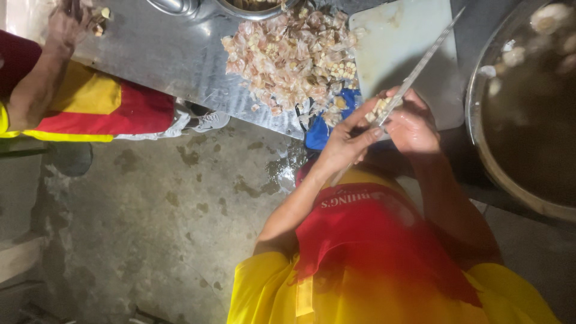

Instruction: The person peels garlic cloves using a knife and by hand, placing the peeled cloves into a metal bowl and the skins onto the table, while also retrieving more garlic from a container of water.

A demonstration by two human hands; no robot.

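My left hand and my right hand meet just above my red apron and yellow shirt. My right hand grips a long thin knife whose blade points up and right over a white cutting board. My left hand pinches a small pale garlic clove against the base of the blade. The knife's handle is hidden by my fingers.
A heap of pinkish garlic skins lies on the metal table. A large metal basin of dark water with peeled cloves stands on the right. A co-worker's hand holds garlic at top left. Blue cloth hangs below the table; the concrete floor is stained.
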